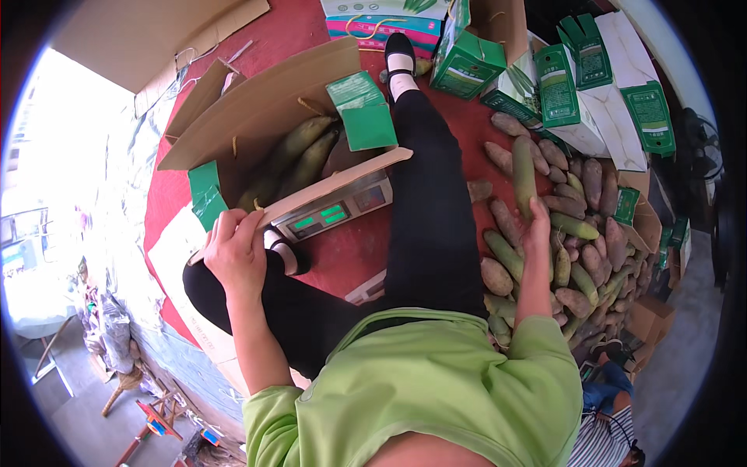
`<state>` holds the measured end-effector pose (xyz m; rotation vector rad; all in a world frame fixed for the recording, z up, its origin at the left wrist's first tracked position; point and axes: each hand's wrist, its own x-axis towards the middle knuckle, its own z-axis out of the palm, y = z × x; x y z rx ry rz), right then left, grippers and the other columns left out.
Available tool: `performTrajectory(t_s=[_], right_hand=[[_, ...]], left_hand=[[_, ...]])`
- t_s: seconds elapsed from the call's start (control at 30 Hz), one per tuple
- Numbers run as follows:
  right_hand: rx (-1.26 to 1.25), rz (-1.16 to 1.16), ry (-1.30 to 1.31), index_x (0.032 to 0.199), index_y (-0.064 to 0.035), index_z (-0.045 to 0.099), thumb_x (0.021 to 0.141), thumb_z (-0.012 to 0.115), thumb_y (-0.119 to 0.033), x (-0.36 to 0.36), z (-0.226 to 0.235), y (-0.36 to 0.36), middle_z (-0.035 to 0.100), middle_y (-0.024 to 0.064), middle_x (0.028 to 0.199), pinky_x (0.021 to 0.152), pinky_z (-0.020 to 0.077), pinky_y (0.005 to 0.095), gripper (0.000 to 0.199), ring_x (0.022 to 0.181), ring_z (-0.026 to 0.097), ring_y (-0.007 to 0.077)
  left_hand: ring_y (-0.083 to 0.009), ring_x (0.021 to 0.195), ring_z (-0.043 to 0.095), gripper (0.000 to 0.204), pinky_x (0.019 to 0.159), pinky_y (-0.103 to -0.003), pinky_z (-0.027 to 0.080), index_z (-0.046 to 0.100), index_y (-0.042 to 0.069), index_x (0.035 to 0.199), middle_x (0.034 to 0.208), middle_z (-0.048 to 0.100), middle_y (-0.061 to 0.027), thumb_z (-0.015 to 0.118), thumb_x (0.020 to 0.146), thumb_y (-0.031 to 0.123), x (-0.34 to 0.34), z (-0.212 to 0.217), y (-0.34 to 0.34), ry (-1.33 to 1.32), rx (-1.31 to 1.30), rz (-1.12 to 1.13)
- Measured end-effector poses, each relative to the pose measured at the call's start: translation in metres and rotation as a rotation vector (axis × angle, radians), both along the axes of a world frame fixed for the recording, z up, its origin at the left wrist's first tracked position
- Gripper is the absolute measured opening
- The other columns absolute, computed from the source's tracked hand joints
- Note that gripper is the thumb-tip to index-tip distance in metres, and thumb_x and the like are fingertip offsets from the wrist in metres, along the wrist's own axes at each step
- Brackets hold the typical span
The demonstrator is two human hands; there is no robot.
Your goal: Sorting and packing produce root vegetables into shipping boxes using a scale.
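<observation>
My left hand (233, 251) is closed on the near flap (334, 187) of an open cardboard box. Several long green radishes (303, 156) lie inside that box, with something darker partly hidden beside them. The box appears to rest on a digital scale (315, 222) with a lit green display. On the right, my right hand (535, 232) grips the lower end of a long green radish (524, 173), above a pile of more green radishes and purplish-brown roots (593, 185).
Green-and-white cartons (564, 86) stand at the far right, behind the pile. A pink-and-blue box (381, 29) is at the far edge of the red floor covering (342, 265). My legs (432, 194) stretch between box and pile. Another person (603, 420) is at lower right.
</observation>
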<state>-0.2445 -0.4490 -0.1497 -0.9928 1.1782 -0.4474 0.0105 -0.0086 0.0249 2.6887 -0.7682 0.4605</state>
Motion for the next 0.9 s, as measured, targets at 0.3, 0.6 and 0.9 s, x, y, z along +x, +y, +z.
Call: performTrajectory(t_s=[0.3,0.6,0.9], right_hand=[[-0.344,0.663,-0.29,0.125,0.0006,0.057,0.095,0.052,-0.023,0.139,0.188,0.04,0.067,0.0063,0.097,0.07,0.0454,0.0253,0.039,0.08,0.06,0.0118],[-0.965,1.251,-0.337,0.126,-0.002,0.058,0.094,0.057,-0.029,0.26,0.18,0.119,0.067,0.0116,0.107,0.084,0.0487,0.0293,0.042,0.096,0.064,0.0182],[-0.767,0.538,-0.102,0.112,-0.0015,0.065,0.089,0.062,-0.022,0.159,0.073,0.023,0.069,0.0128,0.109,0.086,0.0504,0.0331,0.031,0.1,0.066,0.0227]], left_hand=[[-0.0206,0.078,0.06,0.014,0.068,-0.034,0.046,0.071,0.012,0.086,0.083,0.058,-0.0003,0.071,0.073,0.009,-0.002,0.001,-0.003,0.0,-0.001,-0.019],[-0.0242,0.078,0.061,0.014,0.069,-0.036,0.048,0.071,0.011,0.09,0.086,0.06,-0.0025,0.068,0.076,0.007,-0.002,-0.001,-0.005,0.025,-0.008,-0.026],[-0.0245,0.076,0.062,0.01,0.064,-0.036,0.048,0.071,0.01,0.089,0.085,0.06,-0.0032,0.07,0.08,0.008,-0.001,-0.004,-0.005,0.017,-0.004,-0.029]])
